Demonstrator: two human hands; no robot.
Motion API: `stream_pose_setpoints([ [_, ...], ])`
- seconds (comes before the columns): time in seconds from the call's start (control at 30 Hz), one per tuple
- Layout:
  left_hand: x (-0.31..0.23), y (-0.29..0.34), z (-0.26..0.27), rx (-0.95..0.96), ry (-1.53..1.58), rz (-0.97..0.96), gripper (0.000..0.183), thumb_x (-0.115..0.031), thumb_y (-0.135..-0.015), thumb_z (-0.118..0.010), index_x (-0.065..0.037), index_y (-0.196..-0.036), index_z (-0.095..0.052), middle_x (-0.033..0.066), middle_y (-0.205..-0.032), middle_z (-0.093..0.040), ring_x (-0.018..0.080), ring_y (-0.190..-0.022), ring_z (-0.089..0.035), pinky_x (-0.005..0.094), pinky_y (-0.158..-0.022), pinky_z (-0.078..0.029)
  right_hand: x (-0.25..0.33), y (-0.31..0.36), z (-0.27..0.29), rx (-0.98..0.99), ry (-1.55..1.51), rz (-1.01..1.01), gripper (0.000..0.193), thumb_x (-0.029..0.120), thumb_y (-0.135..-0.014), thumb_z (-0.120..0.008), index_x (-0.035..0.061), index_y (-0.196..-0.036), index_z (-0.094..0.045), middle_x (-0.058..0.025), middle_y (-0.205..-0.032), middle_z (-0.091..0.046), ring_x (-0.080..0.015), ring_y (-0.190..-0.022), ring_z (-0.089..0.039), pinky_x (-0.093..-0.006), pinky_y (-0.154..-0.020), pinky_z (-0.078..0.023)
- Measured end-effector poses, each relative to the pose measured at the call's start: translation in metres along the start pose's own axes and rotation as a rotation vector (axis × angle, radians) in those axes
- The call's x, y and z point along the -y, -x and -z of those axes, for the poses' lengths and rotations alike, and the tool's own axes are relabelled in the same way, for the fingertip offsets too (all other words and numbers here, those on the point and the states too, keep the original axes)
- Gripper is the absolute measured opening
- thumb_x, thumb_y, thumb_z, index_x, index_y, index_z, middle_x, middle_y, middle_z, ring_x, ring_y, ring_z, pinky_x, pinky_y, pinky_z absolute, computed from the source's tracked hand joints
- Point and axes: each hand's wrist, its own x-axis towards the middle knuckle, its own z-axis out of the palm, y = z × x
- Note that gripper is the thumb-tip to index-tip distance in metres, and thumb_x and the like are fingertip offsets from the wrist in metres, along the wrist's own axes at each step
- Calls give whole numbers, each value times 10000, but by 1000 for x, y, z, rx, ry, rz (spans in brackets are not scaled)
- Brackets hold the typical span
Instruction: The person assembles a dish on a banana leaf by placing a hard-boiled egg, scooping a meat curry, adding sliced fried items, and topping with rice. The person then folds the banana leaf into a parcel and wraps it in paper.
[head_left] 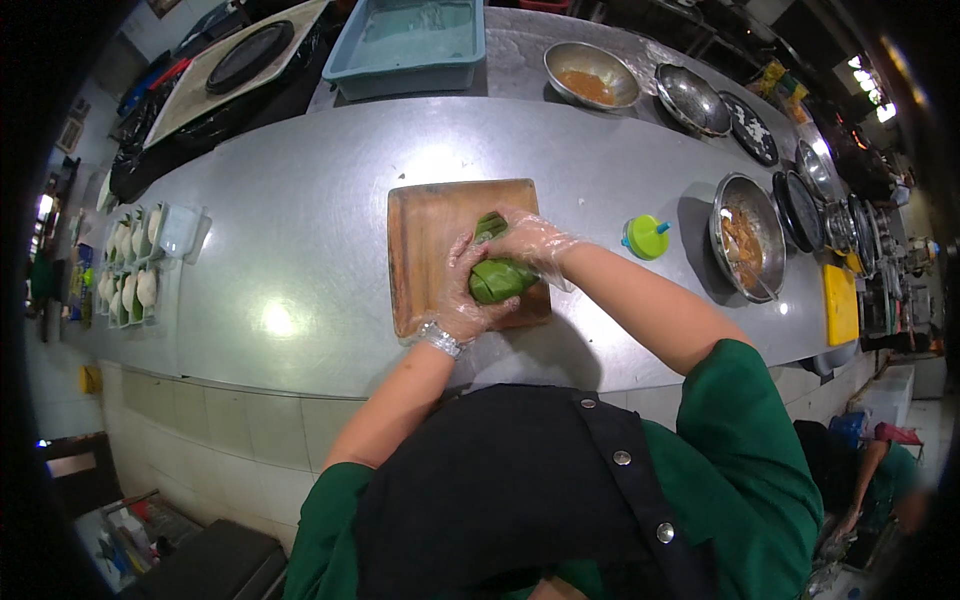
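Note:
A green leaf-wrapped parcel (500, 280) is held over a square wooden tray (420, 230) on the steel table. My left hand (462, 300), in a clear plastic glove, wraps round the parcel from the left and below. From the right, my right hand (530, 243), gloved too, closes on the parcel's upper part, where a folded leaf end sticks up between the hands. What lies inside the leaf is hidden. To the right of the tray stands a small container with a lime-green lid (648, 238) and a blue tip.
A steel bowl of brown, saucy food (742, 240) with a spoon stands at the right. Another bowl (590, 76) holds orange sauce at the back, near a blue-grey tub (405, 45). Clear trays of pale wrapped pieces (130, 265) sit far left. A person (880, 470) is at lower right.

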Motion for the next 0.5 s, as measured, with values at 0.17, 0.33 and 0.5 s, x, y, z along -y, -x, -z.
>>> stream_pose_setpoints([
  [0.17,13,-2,-6,16,99,229,767,-242,-620,-914,-118,-1289,-558,157,-1408,-461,299,-1318,-442,430,-1096,-391,-34,-33,4,73,-320,441,594,131,-797,-712,20,-1331,-475,-141,-1173,-618,-294,-1227,-531,-389,-1045,-421],
  [0.33,-38,-31,3,-108,175,763,545,-199,-781,-806,-74,-1259,-576,144,-1248,-596,273,-1121,-596,404,-982,-482,-75,-36,-36,24,-867,498,486,357,-947,-574,68,-1334,-519,-133,-1250,-591,-279,-1205,-520,-376,-1062,-389],
  [0.5,-27,-32,6,-586,800,1036,491,-352,-903,-665,-52,-1276,-560,133,-1183,-629,270,-1044,-622,394,-919,-508,-57,-34,-81,-140,-487,288,743,553,-909,-594,71,-1443,-407,-199,-1228,-618,-335,-1127,-592,-384,-1006,-438],
])
